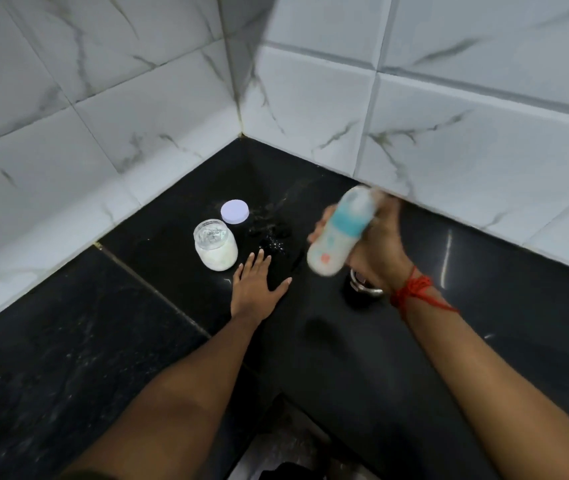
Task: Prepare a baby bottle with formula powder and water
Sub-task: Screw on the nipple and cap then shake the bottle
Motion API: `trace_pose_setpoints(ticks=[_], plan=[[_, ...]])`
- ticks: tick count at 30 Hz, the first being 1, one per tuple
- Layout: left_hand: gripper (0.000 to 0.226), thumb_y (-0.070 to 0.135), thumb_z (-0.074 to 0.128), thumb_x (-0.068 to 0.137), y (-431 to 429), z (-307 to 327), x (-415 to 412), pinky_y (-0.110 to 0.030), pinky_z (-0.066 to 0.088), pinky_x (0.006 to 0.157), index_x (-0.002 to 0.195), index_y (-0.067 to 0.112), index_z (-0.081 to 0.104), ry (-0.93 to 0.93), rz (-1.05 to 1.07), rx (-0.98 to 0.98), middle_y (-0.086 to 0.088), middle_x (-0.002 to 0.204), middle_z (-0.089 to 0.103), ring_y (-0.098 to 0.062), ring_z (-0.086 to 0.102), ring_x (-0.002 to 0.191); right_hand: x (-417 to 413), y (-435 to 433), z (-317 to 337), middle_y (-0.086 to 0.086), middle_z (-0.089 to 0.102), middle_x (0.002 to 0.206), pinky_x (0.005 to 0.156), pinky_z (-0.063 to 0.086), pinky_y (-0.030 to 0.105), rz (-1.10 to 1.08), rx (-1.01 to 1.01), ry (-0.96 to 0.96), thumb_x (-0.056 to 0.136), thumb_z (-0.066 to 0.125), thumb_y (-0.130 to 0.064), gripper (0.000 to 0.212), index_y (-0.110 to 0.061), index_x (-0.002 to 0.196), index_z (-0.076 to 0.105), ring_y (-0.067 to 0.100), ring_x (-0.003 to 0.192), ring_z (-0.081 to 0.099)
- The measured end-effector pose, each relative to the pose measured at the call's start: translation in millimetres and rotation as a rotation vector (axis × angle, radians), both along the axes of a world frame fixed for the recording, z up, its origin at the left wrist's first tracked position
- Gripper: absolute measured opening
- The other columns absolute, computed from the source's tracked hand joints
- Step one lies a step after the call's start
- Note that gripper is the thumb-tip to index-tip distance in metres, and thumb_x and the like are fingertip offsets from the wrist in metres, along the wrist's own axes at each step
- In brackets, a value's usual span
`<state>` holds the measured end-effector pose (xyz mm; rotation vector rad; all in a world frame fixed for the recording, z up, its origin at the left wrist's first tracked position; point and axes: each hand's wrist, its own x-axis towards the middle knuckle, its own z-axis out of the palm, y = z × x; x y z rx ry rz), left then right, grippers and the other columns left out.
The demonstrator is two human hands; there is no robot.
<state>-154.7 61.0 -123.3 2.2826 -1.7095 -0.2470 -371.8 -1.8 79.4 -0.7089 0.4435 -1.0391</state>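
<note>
My right hand (pixel 378 244) grips a baby bottle (pixel 340 230) with a teal collar and milky white contents, held tilted in the air and blurred. My left hand (pixel 257 287) rests flat on the black counter (pixel 103 323), fingers spread, holding nothing. Just left of its fingertips stands an uncapped glass jar of white formula powder (pixel 215 249). The jar's pale lilac lid (pixel 235 211) lies flat on the counter behind it.
Water droplets (pixel 272 237) spot the counter between the jar and the bottle. A small dark cup with a metal rim (pixel 361 285) sits under my right wrist, partly hidden. White marbled wall tiles (pixel 137 116) close the corner on the left and behind.
</note>
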Motion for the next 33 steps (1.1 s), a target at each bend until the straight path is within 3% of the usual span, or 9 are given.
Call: trace_pose_setpoints(ticks=[4, 7, 10, 14, 17, 23, 26, 29, 33], plan=[[0.084, 0.075, 0.040, 0.095, -1.2, -0.5, -1.3, -0.039, 0.010, 0.129, 0.160, 0.022, 0.034, 0.015, -0.001, 0.003, 0.004, 0.171, 0.022, -0.012, 0.009, 0.159, -8.3, 12.3, -15.2, 0.011, 0.065, 0.086, 0.086, 0.050, 0.048, -0.006, 0.051, -0.302, 0.082, 0.063, -0.048, 0.041, -0.009, 0.089, 0.067, 0.030, 0.081, 0.063], [0.085, 0.076, 0.039, 0.095, 0.8, -2.2, 1.4, -0.039, 0.011, 0.129, 0.160, 0.023, 0.033, -0.011, -0.002, -0.009, 0.004, 0.171, 0.022, -0.012, 0.009, 0.159, -2.7, 15.8, -17.7, 0.014, 0.061, 0.083, 0.086, 0.048, 0.048, 0.036, 0.000, -0.034, 0.072, 0.067, -0.064, 0.060, -0.006, 0.087, 0.062, 0.031, 0.076, 0.060], [0.085, 0.076, 0.039, 0.095, -2.2, -2.6, 0.4, -0.038, 0.011, 0.129, 0.160, 0.023, 0.034, 0.012, -0.001, -0.003, 0.004, 0.171, 0.022, -0.012, 0.009, 0.159, -7.5, 12.3, -14.5, 0.015, 0.059, 0.080, 0.088, 0.047, 0.047, -0.171, 0.117, -0.246, 0.085, 0.047, -0.070, 0.067, -0.004, 0.087, 0.058, 0.030, 0.076, 0.059], [0.085, 0.075, 0.038, 0.094, 0.3, -1.3, 1.2, -0.038, 0.009, 0.129, 0.161, 0.023, 0.032, -0.012, -0.010, -0.001, 0.004, 0.172, 0.020, -0.012, 0.007, 0.159, 3.4, 18.8, -8.1, 0.015, 0.060, 0.082, 0.085, 0.047, 0.048, 0.050, -0.030, 0.012, 0.079, 0.061, -0.069, 0.063, -0.006, 0.084, 0.062, 0.032, 0.079, 0.057], [0.084, 0.076, 0.039, 0.095, -0.4, -1.7, -1.3, -0.037, 0.008, 0.129, 0.161, 0.023, 0.033, 0.019, 0.003, 0.000, 0.005, 0.171, 0.021, -0.011, 0.007, 0.159, 0.2, 14.8, -7.8, 0.011, 0.064, 0.080, 0.082, 0.047, 0.045, -0.108, 0.087, -0.134, 0.087, 0.049, -0.070, 0.060, -0.011, 0.086, 0.062, 0.030, 0.080, 0.060], [0.084, 0.076, 0.040, 0.095, -0.4, -1.9, -0.2, -0.037, 0.009, 0.129, 0.161, 0.023, 0.034, 0.019, 0.005, -0.005, 0.006, 0.171, 0.021, -0.010, 0.007, 0.159, -6.4, 12.7, -12.6, 0.025, 0.063, 0.088, 0.080, 0.053, 0.053, -0.063, 0.150, -0.096, 0.101, 0.033, -0.043, 0.044, -0.002, 0.102, 0.052, 0.038, 0.083, 0.064], [0.084, 0.076, 0.040, 0.095, 0.1, -0.6, -0.3, -0.038, 0.009, 0.129, 0.161, 0.024, 0.033, 0.009, 0.012, -0.012, 0.006, 0.172, 0.020, -0.010, 0.006, 0.159, -4.8, 2.0, -4.6, 0.020, 0.066, 0.086, 0.089, 0.046, 0.052, 0.057, -0.045, -0.135, 0.094, 0.029, -0.067, 0.074, -0.004, 0.091, 0.067, 0.034, 0.083, 0.063], [0.084, 0.075, 0.041, 0.095, -0.5, 0.0, -0.4, -0.038, 0.009, 0.129, 0.161, 0.024, 0.033, 0.018, 0.003, -0.002, 0.006, 0.172, 0.020, -0.010, 0.006, 0.159, -5.1, 20.0, 1.1, 0.042, 0.064, 0.104, 0.109, 0.033, 0.059, 0.388, -0.085, -0.505, 0.072, -0.018, -0.088, 0.141, 0.022, 0.101, 0.066, 0.043, 0.107, 0.064], [0.084, 0.075, 0.042, 0.094, -0.1, -1.1, -1.0, -0.038, 0.010, 0.129, 0.160, 0.024, 0.034, 0.013, 0.008, -0.020, 0.006, 0.171, 0.021, -0.010, 0.007, 0.159, 8.1, 11.4, -4.0, 0.016, 0.058, 0.082, 0.090, 0.045, 0.048, 0.070, 0.042, -0.282, 0.079, 0.049, -0.072, 0.071, -0.001, 0.088, 0.057, 0.030, 0.080, 0.058]])
